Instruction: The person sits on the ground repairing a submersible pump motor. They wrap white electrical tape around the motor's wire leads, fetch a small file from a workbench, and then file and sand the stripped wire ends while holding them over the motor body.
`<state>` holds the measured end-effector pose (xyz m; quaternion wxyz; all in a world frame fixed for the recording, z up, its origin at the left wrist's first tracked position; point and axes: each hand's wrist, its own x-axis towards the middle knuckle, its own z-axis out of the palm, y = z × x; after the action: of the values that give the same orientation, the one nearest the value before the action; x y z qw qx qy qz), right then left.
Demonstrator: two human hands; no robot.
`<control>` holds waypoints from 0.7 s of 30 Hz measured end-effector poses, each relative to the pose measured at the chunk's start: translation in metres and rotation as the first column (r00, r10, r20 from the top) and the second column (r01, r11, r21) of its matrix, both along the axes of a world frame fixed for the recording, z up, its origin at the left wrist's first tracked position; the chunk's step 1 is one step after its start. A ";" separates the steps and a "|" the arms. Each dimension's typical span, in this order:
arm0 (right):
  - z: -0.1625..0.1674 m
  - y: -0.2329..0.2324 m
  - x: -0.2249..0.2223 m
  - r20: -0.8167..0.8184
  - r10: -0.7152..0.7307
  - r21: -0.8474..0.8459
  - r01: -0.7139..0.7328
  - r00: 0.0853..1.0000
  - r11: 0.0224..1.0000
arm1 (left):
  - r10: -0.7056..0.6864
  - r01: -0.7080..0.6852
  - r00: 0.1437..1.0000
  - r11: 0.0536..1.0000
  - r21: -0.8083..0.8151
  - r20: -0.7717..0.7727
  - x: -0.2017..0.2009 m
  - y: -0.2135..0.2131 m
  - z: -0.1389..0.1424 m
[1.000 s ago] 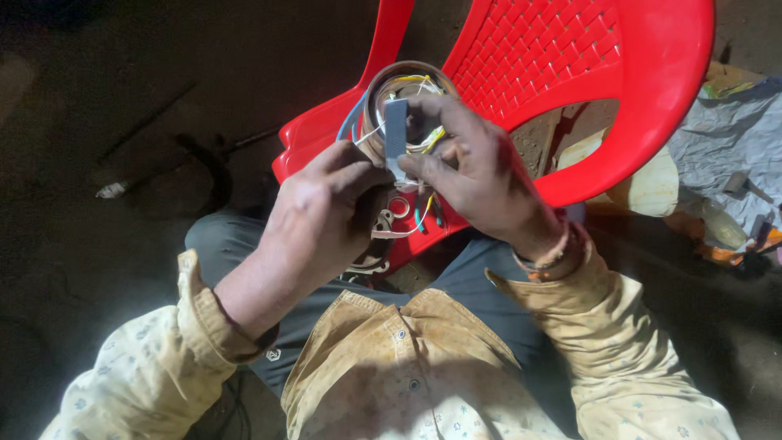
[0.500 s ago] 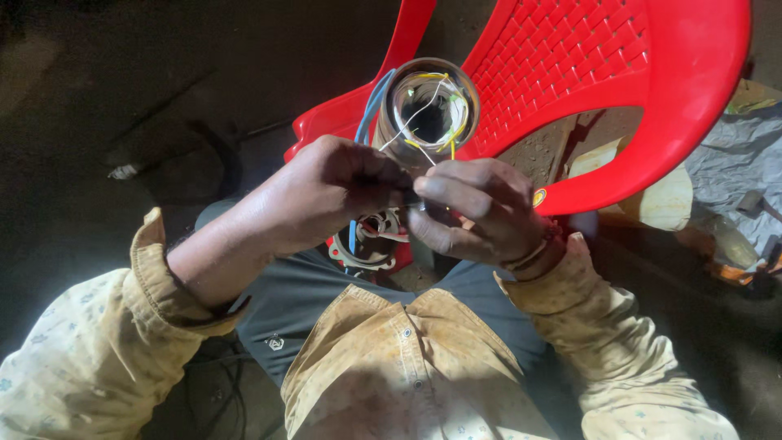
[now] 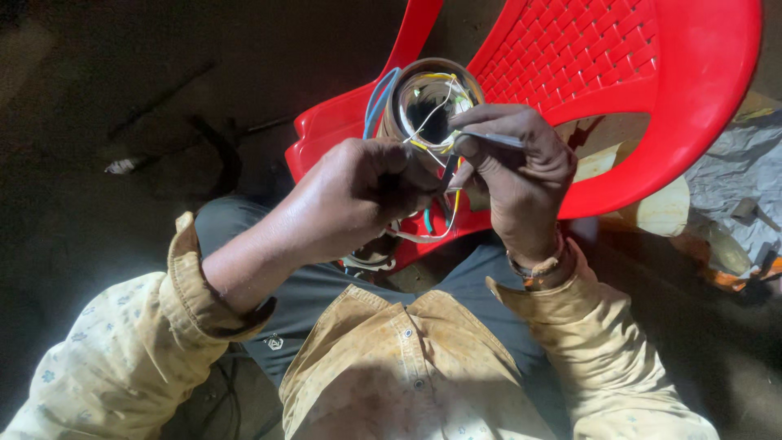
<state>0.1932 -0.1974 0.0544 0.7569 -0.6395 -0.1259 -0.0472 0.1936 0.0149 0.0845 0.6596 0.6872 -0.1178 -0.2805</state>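
Your left hand (image 3: 354, 200) is pinching wires (image 3: 436, 138) at the round housing (image 3: 428, 98); your right hand (image 3: 517, 167) is gripping a thin tool (image 3: 489, 140) above the red chair (image 3: 619, 73).

The round housing (image 3: 430, 102) looks like polished metal, its inner wall glossy and mirror-bright. The thin wires (image 3: 436, 138) coming from it wear smooth plastic insulation in yellow, white, blue and green. The red chair (image 3: 652, 98) is moulded plastic, shiny where light strikes, its back a woven-look lattice. The shirt (image 3: 407, 367) is matt yellow cloth, creased and stained. The floor (image 3: 98, 98) looks dull, rough and dusty.
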 end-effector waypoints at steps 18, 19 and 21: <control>0.015 -0.003 0.018 -0.113 0.355 -0.145 -0.368 0.928 0.918 | -0.042 -0.283 0.619 0.919 0.273 0.784 -0.014 0.010 0.007; 0.017 -0.006 0.013 -0.069 0.384 -0.226 -0.389 0.921 0.893 | -0.019 -0.266 0.746 0.908 0.324 0.666 -0.013 0.010 0.009; 0.018 -0.011 0.008 0.019 0.446 -0.388 -0.404 0.895 0.828 | 0.033 -0.199 0.925 0.890 0.410 0.379 -0.009 0.010 0.012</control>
<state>0.2013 -0.2087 0.0728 0.6043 -0.7242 -0.3128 0.1125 0.1844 0.0248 0.0964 0.4695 0.8641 -0.1287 -0.1278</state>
